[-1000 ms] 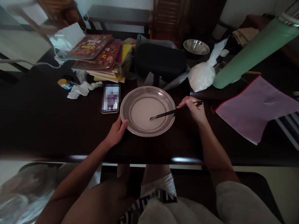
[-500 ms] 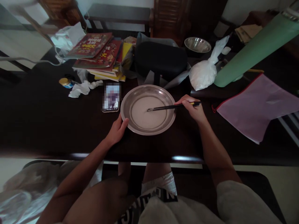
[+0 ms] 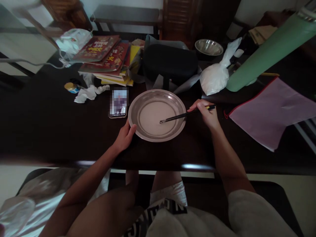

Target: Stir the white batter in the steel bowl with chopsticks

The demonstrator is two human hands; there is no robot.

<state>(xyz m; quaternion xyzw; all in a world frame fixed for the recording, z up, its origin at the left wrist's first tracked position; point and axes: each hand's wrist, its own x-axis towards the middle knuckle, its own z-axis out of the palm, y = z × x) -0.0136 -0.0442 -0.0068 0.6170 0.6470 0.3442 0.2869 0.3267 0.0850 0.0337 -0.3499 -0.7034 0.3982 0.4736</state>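
Observation:
A wide metal bowl (image 3: 132,122) stands on the dark table, with a pale, milky liquid (image 3: 154,115) spread across its bottom. My left hand (image 3: 124,135) grips the bowl's near left rim, thumb over the edge and fingers hidden below. Held in my right hand (image 3: 206,114) is a pair of dark chopsticks (image 3: 176,117), slanting over the bowl's right rim. Their tips rest at the liquid near the middle of the bowl. Left of the bowl lies a phone (image 3: 118,103) with its screen lit.
Behind the bowl sits a black case (image 3: 170,62). A knotted bag of white powder (image 3: 214,79), a green cylinder (image 3: 266,54) and a purple zip pouch (image 3: 271,113) are to the right. Stacked books (image 3: 98,49), crumpled tissue (image 3: 86,94) and a small jar (image 3: 71,87) lie left. Another metal bowl (image 3: 208,47) stands behind.
My right hand has shifted slightly right, and the chopstick tips have moved right and a little nearer to me within the liquid. My left hand still holds the bowl's rim.

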